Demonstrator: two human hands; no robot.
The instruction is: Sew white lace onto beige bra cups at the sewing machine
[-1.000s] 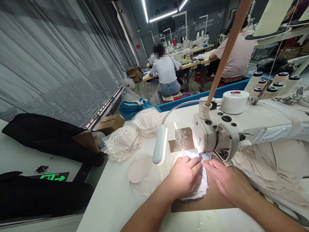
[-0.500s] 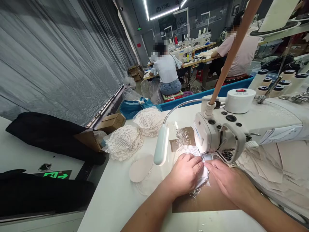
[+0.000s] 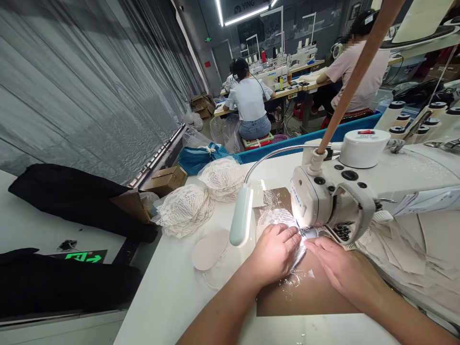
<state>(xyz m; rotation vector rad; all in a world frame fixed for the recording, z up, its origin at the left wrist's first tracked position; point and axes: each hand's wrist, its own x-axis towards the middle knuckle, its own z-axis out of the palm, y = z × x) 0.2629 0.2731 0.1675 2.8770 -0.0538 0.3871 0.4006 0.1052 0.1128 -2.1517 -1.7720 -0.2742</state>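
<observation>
The fingers of the left hand [image 3: 276, 251] lie flat and slightly spread on a small piece of white lace fabric [image 3: 278, 219]; they press it down to the table and do not pinch it. The fingers of the right hand [image 3: 341, 268] are also stretched out flat, with the tips touching the lace edge just in front of the presser foot [image 3: 309, 233] of the white industrial sewing machine [image 3: 334, 201]. Neither hand grips anything; both only hold the piece down and guide it. Compared with a second ago, more of the lace now shows behind the needle, on the far side of the machine head, and less of it remains under the palms, so the piece has been fed forward and the seam seems well advanced. The brown cardboard sheet [image 3: 309, 297] under the hands is now more uncovered. The gooseneck lamp with a pale green head [image 3: 241, 215] shines on the work. To the left, on the white table [image 3: 172, 297], lie a flat oval beige pad [image 3: 210, 249] and two heaps of white lace cups [image 3: 187, 211]. Behind, two other persons sit at their own machines.
</observation>
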